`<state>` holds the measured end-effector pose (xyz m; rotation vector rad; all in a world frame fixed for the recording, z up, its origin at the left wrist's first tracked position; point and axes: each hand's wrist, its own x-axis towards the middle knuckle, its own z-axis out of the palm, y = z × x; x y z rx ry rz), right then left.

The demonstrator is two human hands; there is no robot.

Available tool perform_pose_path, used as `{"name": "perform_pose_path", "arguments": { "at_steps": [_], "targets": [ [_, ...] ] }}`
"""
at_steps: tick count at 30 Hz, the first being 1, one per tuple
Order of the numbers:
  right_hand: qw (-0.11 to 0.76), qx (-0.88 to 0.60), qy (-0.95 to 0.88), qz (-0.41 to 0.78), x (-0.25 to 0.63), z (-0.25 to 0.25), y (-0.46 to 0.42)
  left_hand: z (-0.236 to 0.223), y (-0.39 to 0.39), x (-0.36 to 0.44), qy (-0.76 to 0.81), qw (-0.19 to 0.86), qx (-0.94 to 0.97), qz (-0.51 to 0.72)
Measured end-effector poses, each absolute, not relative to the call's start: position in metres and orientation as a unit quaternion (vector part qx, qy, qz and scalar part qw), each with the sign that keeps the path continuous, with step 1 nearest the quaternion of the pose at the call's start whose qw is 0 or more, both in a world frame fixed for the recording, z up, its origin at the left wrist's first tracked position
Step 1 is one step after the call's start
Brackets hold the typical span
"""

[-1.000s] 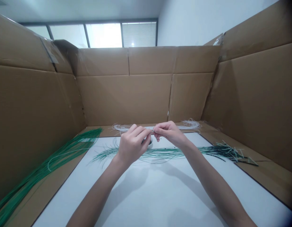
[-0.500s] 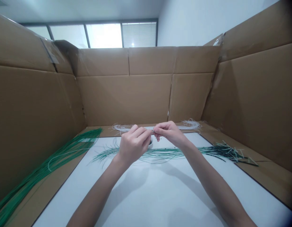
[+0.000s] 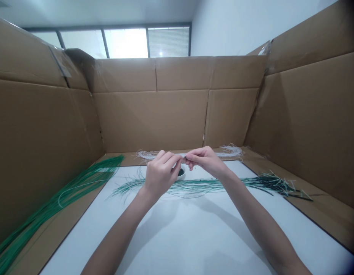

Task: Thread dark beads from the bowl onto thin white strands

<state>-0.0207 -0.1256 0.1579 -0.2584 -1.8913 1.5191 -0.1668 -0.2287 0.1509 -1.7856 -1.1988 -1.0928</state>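
My left hand (image 3: 162, 172) and my right hand (image 3: 207, 161) meet fingertip to fingertip above the board, both pinched closed. A tiny dark piece (image 3: 185, 157), bead-like, shows at the tips of my right thumb and forefinger. Whatever my left fingers pinch is too small to make out. Below and partly behind my left hand stands a small white bowl (image 3: 182, 177) with dark green or black bits in it. A bundle of thin green strands (image 3: 201, 186) lies across the board under both hands, its right end thick with dark pieces (image 3: 274, 185).
Along the left side lies a larger bundle of green strands (image 3: 70, 187). White strands (image 3: 232, 151) rest at the back, beyond my hands. Tall cardboard walls (image 3: 151, 118) enclose the white board (image 3: 177, 236) on three sides. A few dark specks lie near the bowl.
My left hand has turned slightly and its fingers have lifted a little, so more of the bowl shows. My right hand has barely moved.
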Motion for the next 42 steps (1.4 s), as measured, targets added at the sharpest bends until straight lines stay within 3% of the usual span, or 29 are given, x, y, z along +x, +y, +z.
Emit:
{"name": "perform_pose_path", "arguments": {
  "at_steps": [13, 24, 42],
  "targets": [
    [0.374, -0.148, -0.761, 0.51, -0.023, 0.161, -0.132, 0.147, -0.22, -0.174, -0.434, 0.329, -0.719, -0.432],
    [0.356, -0.118, -0.764, 0.526, -0.019, 0.162, -0.133, 0.147, -0.217, -0.176, -0.434, 0.237, -0.718, -0.49],
    [0.361, -0.138, -0.767, 0.513, -0.017, 0.167, -0.138, 0.147, -0.218, -0.172, -0.456, 0.191, -0.69, -0.528]
  ]
}}
